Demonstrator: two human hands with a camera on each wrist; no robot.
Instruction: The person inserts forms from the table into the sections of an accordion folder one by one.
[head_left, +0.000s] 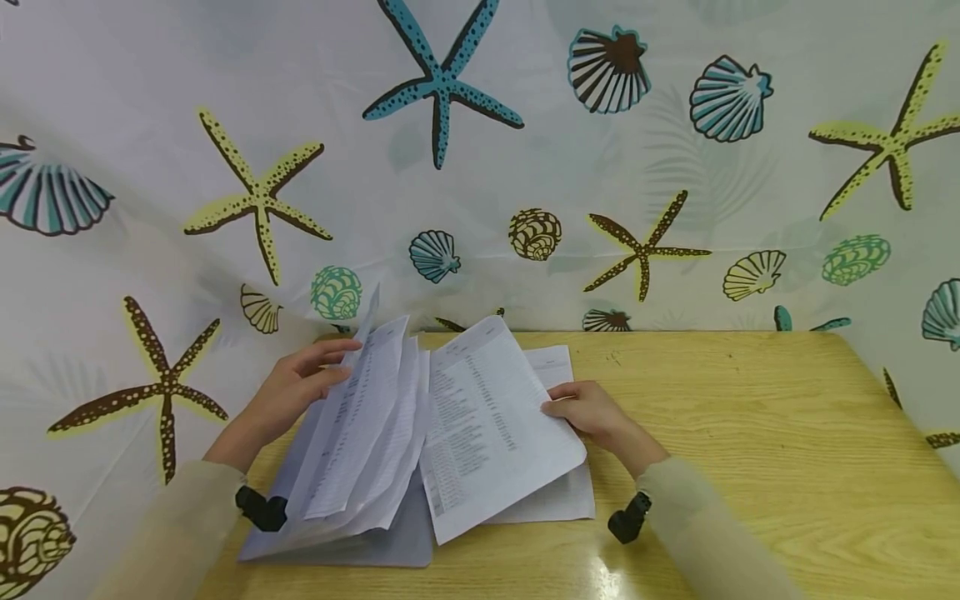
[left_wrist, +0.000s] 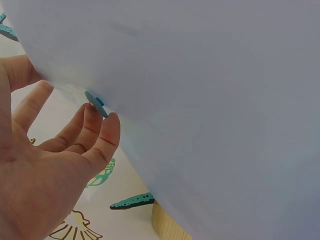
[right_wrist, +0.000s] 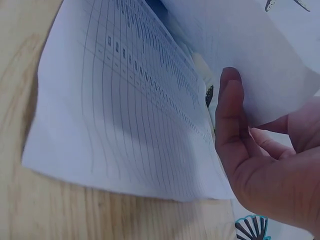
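Note:
My left hand [head_left: 300,379] pinches the raised flap of a pale blue plastic folder [head_left: 401,525] that lies on the table. Close to those fingertips, a round blue snap button [left_wrist: 96,104] shows on the flap's edge. Several printed sheets [head_left: 363,408] stand fanned inside the folder. Between thumb and fingers, my right hand [head_left: 588,410] holds the edge of a printed sheet [head_left: 487,425], which is lifted at a tilt. Beneath it lies another ruled sheet [right_wrist: 135,125], flat on the wood with slightly wavy edges.
The light wooden table [head_left: 750,442] extends to the right of the papers. A white cloth [head_left: 525,175] printed with starfish and shells hangs behind the table and along its sides. Dark wrist cameras [head_left: 630,518] sit at both cuffs.

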